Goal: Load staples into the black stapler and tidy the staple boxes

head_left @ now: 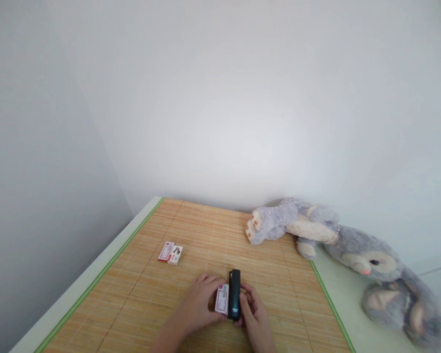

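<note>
A dark stapler [234,295] lies lengthwise on the bamboo mat, pointing away from me. Along its left side sits a small white box with a red-pink border [222,299], close against it. My left hand [202,301] is curled round the box, its thumb at the near edge and its fingers at the far edge. On the other side, my right hand [254,316] grips the stapler's right side, with thumb and fingers bent against it. The undersides of both things are hidden.
Two more small boxes, one red and white [166,251] and one white with a dark picture [175,255], lie side by side to the left. A grey plush rabbit [316,223] sprawls across the back right. The bamboo mat [206,230] has green edging; walls stand behind and left.
</note>
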### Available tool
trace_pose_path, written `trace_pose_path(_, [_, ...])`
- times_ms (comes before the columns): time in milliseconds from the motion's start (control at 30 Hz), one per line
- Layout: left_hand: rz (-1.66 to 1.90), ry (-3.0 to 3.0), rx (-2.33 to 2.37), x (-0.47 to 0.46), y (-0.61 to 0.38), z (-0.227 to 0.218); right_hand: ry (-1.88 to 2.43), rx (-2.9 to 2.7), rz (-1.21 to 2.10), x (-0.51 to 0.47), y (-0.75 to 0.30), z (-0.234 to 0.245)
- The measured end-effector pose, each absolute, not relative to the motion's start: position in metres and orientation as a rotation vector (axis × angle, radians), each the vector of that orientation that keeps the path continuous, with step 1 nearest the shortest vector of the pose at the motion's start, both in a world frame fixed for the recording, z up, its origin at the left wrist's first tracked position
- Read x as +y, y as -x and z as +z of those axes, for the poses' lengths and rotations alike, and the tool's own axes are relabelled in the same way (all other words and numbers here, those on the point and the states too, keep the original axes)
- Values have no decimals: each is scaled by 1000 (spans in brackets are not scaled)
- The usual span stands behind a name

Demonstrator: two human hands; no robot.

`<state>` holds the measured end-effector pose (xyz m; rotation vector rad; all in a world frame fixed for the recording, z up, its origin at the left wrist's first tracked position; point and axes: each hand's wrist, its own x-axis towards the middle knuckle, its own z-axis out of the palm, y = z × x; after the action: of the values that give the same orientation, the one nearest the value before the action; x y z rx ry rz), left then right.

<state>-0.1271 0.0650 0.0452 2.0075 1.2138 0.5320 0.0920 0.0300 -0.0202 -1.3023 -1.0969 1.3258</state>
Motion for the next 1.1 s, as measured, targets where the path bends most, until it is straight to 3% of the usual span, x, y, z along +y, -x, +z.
trace_pose_path(233, [583, -2044, 1196, 66, 116, 42, 1318, -1076, 1362, 31, -90, -21])
trace_pose_path(433, [987, -1987, 1764, 99, 213, 24, 1347, -1056, 1306, 28, -90, -14])
trace_pose_path(800, [785, -1942, 1905, 128, 315, 3, 1327, -1093, 1313, 28, -89, -14])
trace_pose_path(967, [866, -1981, 1847, 88, 268, 14, 1331, -1121, 1301, 28, -88, -18])
trace_pose_path(1100, [769, -2064, 1483, 57, 176, 33, 1352, -1127, 1300, 29, -88, -22])
